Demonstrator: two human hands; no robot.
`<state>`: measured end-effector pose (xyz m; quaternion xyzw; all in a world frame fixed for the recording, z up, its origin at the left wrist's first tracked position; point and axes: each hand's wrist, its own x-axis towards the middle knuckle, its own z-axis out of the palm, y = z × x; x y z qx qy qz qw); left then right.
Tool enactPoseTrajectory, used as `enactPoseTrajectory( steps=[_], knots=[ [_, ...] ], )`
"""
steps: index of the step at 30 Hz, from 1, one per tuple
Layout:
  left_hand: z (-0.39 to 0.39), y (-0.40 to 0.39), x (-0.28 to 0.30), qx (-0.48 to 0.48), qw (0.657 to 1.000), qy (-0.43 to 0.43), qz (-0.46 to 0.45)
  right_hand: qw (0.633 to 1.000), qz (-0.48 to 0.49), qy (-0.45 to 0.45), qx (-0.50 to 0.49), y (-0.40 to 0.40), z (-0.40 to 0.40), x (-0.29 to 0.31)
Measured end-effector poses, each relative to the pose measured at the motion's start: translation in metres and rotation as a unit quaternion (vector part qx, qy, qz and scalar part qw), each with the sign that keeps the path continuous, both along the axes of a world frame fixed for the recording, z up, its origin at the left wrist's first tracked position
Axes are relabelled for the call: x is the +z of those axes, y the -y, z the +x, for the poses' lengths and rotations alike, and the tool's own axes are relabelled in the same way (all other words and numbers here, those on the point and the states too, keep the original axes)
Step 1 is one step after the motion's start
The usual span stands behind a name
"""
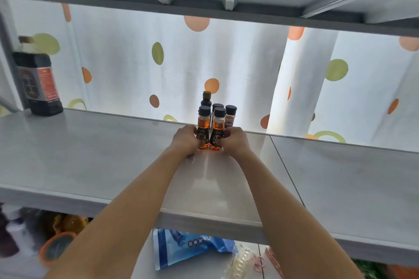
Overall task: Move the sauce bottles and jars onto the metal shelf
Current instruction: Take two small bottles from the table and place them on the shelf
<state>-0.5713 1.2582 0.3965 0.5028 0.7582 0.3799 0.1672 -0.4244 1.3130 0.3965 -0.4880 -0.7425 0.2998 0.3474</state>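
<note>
From the head camera, both bare arms reach forward over the metal shelf [113, 154], a pale grey surface with a seam running down its right half; the left hand [184, 140] curls its fingers round the left amber bottle [203, 129], and the right hand [234, 140] curls round the right amber bottle [218, 130]; the two bottles stand upright on the shelf, touching each other, each with a dark cap and a dark label; just behind them stand a taller dark bottle [206, 98], a bottle of which only the dark cap [217, 106] shows, and a small jar [230, 118] with reddish contents, all close together near the back edge; far to the left on the same shelf stands a large dark sauce bottle [37, 81] with a red label, well apart from the group; behind the shelf hangs a white curtain [249, 63] with orange and green dots; below the shelf lie a blue bag [181, 247] and an orange-rimmed lid [56, 249], both blurred.
</note>
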Motion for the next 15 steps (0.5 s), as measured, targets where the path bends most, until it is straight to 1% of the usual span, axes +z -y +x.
enactPoseTrajectory(
  steps=[3, 6, 15],
  knots=[
    [-0.005, -0.015, -0.002, 0.018, 1.0, 0.013, -0.003, 1.0, 0.011, -0.011, -0.017, -0.014, -0.009, -0.007],
    [-0.006, -0.032, -0.007, 0.032, 0.999, 0.038, 0.013, 0.999, 0.006, -0.023, -0.027, -0.029, -0.014, -0.011],
    [-0.011, -0.052, -0.03, 0.065, 0.995, 0.033, 0.066, 0.998, 0.006, -0.045, -0.03, -0.053, -0.024, -0.018]
  ],
)
